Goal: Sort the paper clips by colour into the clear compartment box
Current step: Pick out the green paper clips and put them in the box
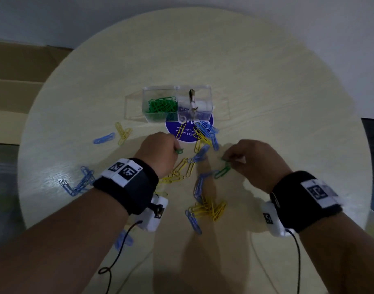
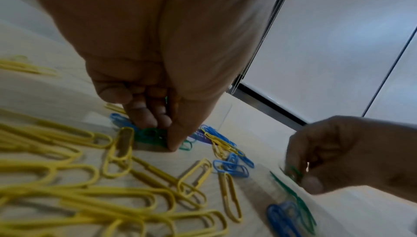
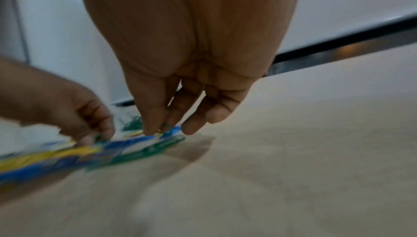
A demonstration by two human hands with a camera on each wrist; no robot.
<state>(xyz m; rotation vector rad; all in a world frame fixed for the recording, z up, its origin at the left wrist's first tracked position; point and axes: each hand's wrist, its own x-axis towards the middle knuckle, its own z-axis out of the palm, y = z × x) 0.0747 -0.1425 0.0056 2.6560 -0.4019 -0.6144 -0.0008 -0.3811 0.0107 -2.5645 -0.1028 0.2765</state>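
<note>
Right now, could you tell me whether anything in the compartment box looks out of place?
Yes. The clear compartment box has green paper clips in its left section, but the right section holds a dark, upright, metal-looking object that is no paper clip. It is too small to identify.

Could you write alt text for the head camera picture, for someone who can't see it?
Two hands, left hand and right hand, each pinch green paper clips above scattered blue and yellow clips on a round table. Behind sits a clear compartment box holding green clips.
</note>
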